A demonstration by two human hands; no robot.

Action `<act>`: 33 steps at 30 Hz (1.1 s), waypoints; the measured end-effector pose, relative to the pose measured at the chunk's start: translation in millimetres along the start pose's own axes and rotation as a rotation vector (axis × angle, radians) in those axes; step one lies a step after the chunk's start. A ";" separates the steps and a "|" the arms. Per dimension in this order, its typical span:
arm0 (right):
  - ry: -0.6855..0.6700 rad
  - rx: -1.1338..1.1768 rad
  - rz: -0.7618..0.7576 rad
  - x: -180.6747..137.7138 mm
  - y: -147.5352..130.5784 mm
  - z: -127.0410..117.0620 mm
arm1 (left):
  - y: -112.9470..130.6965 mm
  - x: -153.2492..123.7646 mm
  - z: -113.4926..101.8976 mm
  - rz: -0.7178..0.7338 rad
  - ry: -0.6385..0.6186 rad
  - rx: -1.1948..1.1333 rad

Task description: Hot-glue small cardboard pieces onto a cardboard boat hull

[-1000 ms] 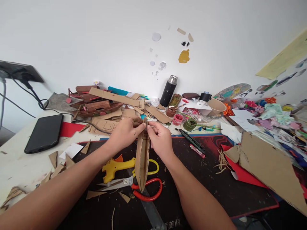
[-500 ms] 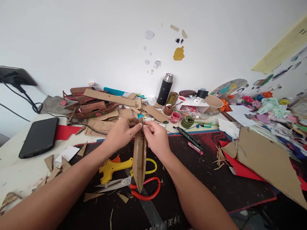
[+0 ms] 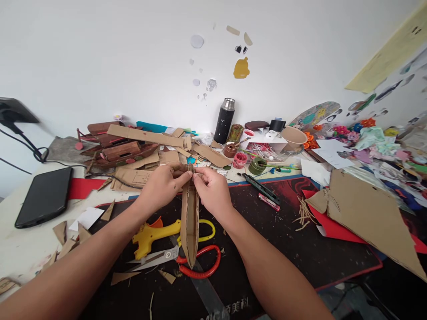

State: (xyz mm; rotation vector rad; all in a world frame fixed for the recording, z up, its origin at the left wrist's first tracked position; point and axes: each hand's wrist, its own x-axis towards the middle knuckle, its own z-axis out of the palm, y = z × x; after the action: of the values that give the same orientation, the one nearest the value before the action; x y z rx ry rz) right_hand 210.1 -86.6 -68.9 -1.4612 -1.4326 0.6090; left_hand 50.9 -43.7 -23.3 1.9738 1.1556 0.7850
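Observation:
A narrow cardboard boat hull (image 3: 191, 222), hollow and pointed at its near end, is held over the dark mat (image 3: 267, 249). My left hand (image 3: 167, 184) pinches its far tip from the left. From the right, my right hand (image 3: 211, 186) presses the same tip between thumb and fingers. Beneath the hull lie scissors (image 3: 202, 266) with red and yellow handles, their blades pointing left. A yellow glue gun (image 3: 151, 238) rests just left of the hull. Small cardboard scraps (image 3: 167, 276) are scattered around the scissors.
Brown model boats (image 3: 123, 151) and cardboard strips fill the back left. A black thermos (image 3: 225, 120) stands near the wall, beside paint jars (image 3: 256, 166). A utility knife (image 3: 262, 187) lies right of my hands. At left is a phone (image 3: 45, 198); at right, a cardboard sheet (image 3: 370, 218).
The whole view has shifted slightly, so most things sit a little further left. Both hands keep the same pinch on the hull's far tip.

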 end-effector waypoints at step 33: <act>-0.023 0.009 -0.001 1.1 2.2 -4.6 | 3.5 0.2 -1.8 -0.041 -0.025 0.005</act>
State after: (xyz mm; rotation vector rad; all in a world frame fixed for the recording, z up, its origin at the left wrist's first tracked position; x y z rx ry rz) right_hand 215.3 -86.5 -68.6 -1.4507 -1.4463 0.6328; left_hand 51.2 -44.3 -19.4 1.9528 1.1809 0.7347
